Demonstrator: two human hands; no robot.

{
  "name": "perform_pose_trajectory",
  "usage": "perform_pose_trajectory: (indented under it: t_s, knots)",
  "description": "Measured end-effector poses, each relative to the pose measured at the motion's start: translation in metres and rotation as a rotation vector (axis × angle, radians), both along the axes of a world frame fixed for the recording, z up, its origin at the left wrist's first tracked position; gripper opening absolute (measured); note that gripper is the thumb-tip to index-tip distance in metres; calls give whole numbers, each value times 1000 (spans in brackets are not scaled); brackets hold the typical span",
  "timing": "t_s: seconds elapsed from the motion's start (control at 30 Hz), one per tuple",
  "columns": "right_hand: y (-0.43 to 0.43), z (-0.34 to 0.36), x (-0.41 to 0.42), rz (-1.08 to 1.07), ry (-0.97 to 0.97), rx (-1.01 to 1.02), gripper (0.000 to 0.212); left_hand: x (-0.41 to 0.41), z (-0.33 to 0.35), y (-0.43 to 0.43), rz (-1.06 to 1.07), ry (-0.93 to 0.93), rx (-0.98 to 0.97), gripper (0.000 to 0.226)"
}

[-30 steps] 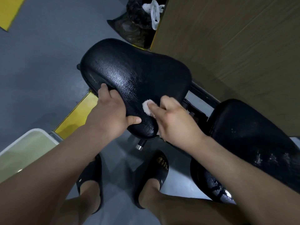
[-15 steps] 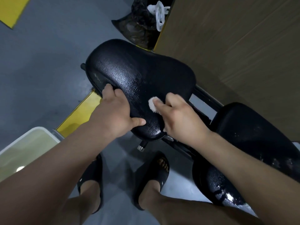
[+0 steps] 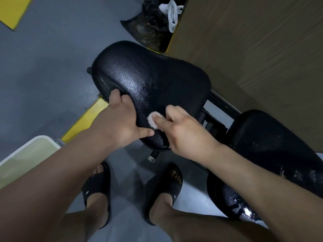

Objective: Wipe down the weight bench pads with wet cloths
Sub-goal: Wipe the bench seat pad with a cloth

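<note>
Reading left to right, we log the left hand (image 3: 120, 123) gripping the near-left edge of the seat pad (image 3: 153, 79), fingers curled over its rim. At the seat pad's near end the right hand (image 3: 183, 131) pinches a small white cloth (image 3: 152, 120) against the surface.

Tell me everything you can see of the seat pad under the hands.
The seat pad is black, with a pebbled, vinyl-looking cover that glistens wet, wide at the far end and narrowing toward the person. A dark frame carries it. The left hand grips its left edge, thumb on top; the right hand presses a small white cloth onto its narrow end.
</note>
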State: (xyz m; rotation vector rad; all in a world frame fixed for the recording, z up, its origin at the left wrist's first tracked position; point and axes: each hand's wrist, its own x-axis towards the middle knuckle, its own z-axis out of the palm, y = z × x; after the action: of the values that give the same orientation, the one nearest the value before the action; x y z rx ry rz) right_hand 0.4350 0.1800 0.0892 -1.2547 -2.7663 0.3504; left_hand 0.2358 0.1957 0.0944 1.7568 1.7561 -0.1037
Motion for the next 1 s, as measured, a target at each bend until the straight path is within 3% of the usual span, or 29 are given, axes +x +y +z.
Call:
perform_pose_trajectory:
  t_s: [0.1, 0.2, 0.27, 0.33, 0.5, 0.57, 0.73, 0.9, 1.0]
  knots:
    - [28, -1, 18, -50, -10, 76, 45, -5, 1, 0, -27, -18, -8, 103]
    - [79, -5, 22, -372, -73, 155, 35, -14, 0, 0, -30, -35, 7, 104]
    - [85, -9, 14, -467, -58, 189, 29, -20, -1, 1, -20, -47, 42, 106]
    - [64, -10, 1, -360, -43, 208, 33, -25, -4, 2, 13, -65, 75, 113]
    - [-12, 2, -4, 34, -31, 31, 46, -28, -11, 6, 83, -93, 45, 145]
    - [10, 0, 9, 13, -48, 45, 45, -27, -13, 8, 87, -100, 35, 148]
    - [65, -11, 6, -393, -33, 176, 31, -27, -14, 7, 82, -99, 38, 148]
    - [-17, -1, -11, -16, -13, 19, 39, -28, -13, 8, 70, -73, 36, 148]
    - [-28, 4, 10, 73, -43, -63, 48, -25, -11, 8, 81, -66, 34, 148]
